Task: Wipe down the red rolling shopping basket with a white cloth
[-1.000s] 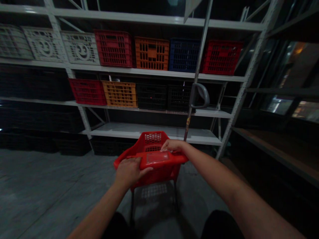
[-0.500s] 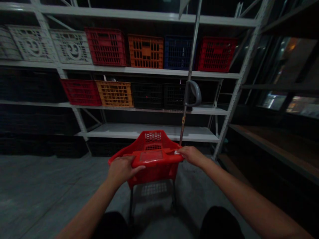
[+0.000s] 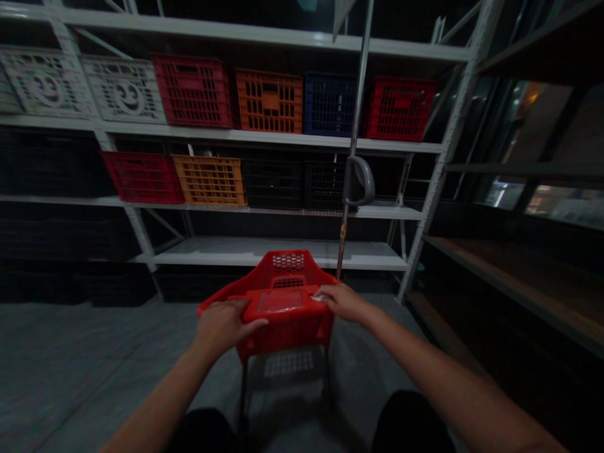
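A small red plastic shopping cart [image 3: 283,336] stands right in front of me on dark legs. My left hand [image 3: 224,324] wraps over the left part of its handle, the thumb lying along the near side. My right hand [image 3: 342,302] is closed at the right end of the handle. A small white scrap [image 3: 321,297] shows at its fingertips, too small to identify. Between the hands lies a clear panel [image 3: 280,300] set in the handle. A metal pole [image 3: 359,100] with a grey loop grip [image 3: 362,181] rises from the cart's right side.
White metal shelving [image 3: 283,258] spans the view ahead, holding white, red, orange, blue and black crates, such as an orange crate [image 3: 268,100] and a yellow crate [image 3: 210,180]. Dark wooden shelves [image 3: 509,289] line the right side. Concrete floor [image 3: 85,352] lies around the cart.
My right hand has moved left and inward along the handle, with the white scrap moving along. My left hand keeps its hold. The view has shifted slightly.
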Tool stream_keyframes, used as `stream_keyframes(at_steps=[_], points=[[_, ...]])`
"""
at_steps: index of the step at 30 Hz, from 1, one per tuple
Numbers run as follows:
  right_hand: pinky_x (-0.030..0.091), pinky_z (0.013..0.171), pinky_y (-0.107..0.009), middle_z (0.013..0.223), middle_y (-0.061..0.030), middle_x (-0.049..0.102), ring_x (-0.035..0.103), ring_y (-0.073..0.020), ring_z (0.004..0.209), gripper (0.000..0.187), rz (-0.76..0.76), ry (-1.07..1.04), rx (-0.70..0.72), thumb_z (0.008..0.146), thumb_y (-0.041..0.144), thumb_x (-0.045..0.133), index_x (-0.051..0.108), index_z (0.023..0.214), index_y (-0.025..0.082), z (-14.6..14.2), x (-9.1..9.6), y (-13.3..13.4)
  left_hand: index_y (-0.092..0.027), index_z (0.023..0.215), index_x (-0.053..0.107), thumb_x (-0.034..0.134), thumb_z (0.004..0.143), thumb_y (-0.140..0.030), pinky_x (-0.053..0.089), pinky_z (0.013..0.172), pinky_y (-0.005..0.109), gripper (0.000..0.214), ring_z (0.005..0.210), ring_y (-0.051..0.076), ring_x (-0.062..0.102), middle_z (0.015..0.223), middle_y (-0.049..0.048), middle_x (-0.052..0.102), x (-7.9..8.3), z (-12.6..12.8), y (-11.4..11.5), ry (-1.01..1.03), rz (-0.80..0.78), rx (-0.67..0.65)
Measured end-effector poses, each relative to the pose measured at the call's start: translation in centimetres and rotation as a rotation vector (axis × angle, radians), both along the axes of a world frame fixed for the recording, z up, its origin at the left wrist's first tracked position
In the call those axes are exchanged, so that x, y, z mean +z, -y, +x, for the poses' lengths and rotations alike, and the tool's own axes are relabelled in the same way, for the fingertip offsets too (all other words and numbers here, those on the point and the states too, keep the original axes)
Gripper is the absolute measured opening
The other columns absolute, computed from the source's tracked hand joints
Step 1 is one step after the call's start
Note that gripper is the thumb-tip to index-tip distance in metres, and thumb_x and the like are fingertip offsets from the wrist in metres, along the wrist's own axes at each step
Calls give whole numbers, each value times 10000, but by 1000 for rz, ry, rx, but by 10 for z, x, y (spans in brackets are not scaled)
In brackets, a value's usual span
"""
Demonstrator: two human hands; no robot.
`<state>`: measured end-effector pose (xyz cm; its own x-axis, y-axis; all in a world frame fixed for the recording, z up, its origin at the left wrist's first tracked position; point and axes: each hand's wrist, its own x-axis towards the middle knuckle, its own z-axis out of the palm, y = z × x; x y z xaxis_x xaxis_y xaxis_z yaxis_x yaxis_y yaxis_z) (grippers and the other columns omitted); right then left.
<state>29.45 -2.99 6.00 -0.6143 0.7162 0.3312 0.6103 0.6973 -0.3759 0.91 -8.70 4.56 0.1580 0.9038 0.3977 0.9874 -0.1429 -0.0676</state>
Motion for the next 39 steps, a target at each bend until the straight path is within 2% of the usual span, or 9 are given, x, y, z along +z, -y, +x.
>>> stream_keyframes(at_steps=[5, 9, 13, 18, 22, 26, 29, 33, 39], points=[[398, 605, -177, 699, 30, 657, 582, -105, 647, 253, -264, 395, 188, 673, 34, 492, 673, 781, 174, 33, 30, -37, -180, 967, 604, 346, 667, -706, 386, 761, 326, 658, 874, 249, 582, 942, 103, 658, -6, -3, 2, 33, 7, -9], [385, 585, -214, 584, -7, 638, 566, -138, 587, 162, -42, 696, 142, 611, 34, 559, 661, 587, 157, 16, 35, -51, -192, 928, 612, 344, 669, -707, 393, 745, 316, 636, 851, 240, 589, 913, 90, 664, -5, -3, 1, 33, 12, -37], [396, 701, -253, 706, -73, 676, 592, -172, 730, 203, 207, 678, 74, 699, 60, 517, 659, 594, 159, 5, 30, -58, -193, 911, 615, 347, 670, -703, 389, 739, 311, 624, 843, 234, 589, 910, 90, 663, -2, -1, 2, 47, 11, -16], [408, 645, -253, 682, -76, 674, 599, -182, 671, 172, 180, 652, 48, 693, 83, 541, 672, 613, 161, 12, 30, -52, -187, 920, 610, 344, 663, -710, 384, 721, 313, 641, 840, 240, 588, 903, 91, 665, 0, 2, 2, 36, -12, 34], [407, 606, -226, 690, -44, 674, 604, -161, 645, 154, 21, 443, -3, 701, 115, 537, 681, 703, 172, 22, 30, -29, -191, 886, 604, 321, 670, -717, 381, 706, 304, 635, 829, 236, 591, 883, 90, 664, 1, 4, 1, 0, -8, 53], [433, 688, -227, 824, -46, 683, 616, -149, 761, 237, 2, -72, -228, 761, 91, 461, 672, 836, 169, 6, 11, 3, -189, 846, 602, 321, 685, -696, 378, 689, 303, 602, 801, 239, 594, 848, 92, 665, -2, 5, -1, -35, 20, 52], [434, 803, -255, 924, -44, 669, 591, -143, 874, 244, 108, -411, -229, 813, 132, 442, 650, 932, 178, -30, -17, 25, -177, 864, 600, 319, 702, -677, 381, 684, 313, 596, 791, 249, 600, 842, 105, 666, -6, 5, -5, -61, 48, 41], [370, 931, -332, 1098, -62, 593, 498, -168, 1042, 256, 369, -509, -95, 819, 147, 462, 618, 1015, 199, -60, -57, 41, -161, 930, 596, 318, 689, -698, 389, 700, 325, 651, 817, 262, 601, 881, 119, 665, -10, 0, -8, -41, 78, 12], [429, 821, -318, 946, -71, 553, 513, -167, 928, 271, 504, -637, -206, 801, 105, 436, 637, 947, 213, -16, -87, 33, -183, 940, 600, 353, 685, -683, 392, 697, 299, 613, 822, 242, 602, 899, 90, 668, -14, -12, -10, -34, 93, -26]])
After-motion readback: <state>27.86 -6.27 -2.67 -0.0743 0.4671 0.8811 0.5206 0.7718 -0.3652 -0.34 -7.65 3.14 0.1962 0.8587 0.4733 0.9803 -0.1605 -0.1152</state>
